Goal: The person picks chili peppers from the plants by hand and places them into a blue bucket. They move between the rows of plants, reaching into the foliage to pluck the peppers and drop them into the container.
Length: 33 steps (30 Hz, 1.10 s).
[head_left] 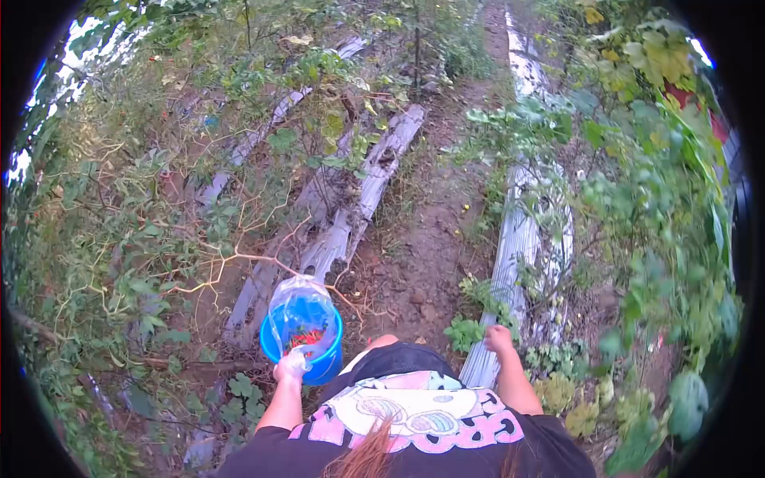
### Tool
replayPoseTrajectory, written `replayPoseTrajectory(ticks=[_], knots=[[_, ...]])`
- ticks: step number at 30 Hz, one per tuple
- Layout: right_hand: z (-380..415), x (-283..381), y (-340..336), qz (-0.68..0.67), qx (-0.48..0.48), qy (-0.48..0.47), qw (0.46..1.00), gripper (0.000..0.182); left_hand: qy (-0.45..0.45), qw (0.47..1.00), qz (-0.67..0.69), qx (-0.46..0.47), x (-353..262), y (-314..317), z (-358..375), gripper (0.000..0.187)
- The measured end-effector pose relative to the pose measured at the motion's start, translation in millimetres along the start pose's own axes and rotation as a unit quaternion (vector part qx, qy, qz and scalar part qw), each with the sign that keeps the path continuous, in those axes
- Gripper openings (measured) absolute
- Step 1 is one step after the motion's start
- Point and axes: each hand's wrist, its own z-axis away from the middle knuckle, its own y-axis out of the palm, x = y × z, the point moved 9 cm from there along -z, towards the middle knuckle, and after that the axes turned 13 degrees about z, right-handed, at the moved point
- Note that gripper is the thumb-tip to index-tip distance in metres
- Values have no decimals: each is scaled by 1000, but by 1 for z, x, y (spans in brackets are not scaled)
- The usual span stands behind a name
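On a dirt garden path, the left hand [291, 365] clamps the rim of a blue bucket [307, 334], plastic-lined, holding red chillies [303, 338]; seemingly light, best gripped there. Right hand [499, 339] hangs fisted.

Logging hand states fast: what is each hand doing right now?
Left hand: closed, holding the blue bucket lined with a clear bag.
Right hand: closed in a fist, nothing visible in its grip.
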Motion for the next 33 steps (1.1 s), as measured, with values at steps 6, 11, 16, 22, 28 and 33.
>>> replayPoseTrajectory(ticks=[6,11,16,22,28,33], knots=[[-36,157,74,88,127,-99,983,30,-163,969,165,80,-32,3,-19,39],[-66,239,64,133,114,-122,977,29,-86,952,274,109,-161,-2,-161,40],[-95,347,15,156,38,-177,971,26,0,926,347,146,-298,-31,-260,40],[-33,542,-31,-13,93,-295,951,31,25,912,372,171,-381,-38,-317,41],[-69,631,-106,-90,45,-410,907,24,-11,913,375,157,-413,-18,-348,41],[-144,700,-175,-163,-4,-452,877,14,-26,912,391,123,-451,-3,-343,42]])
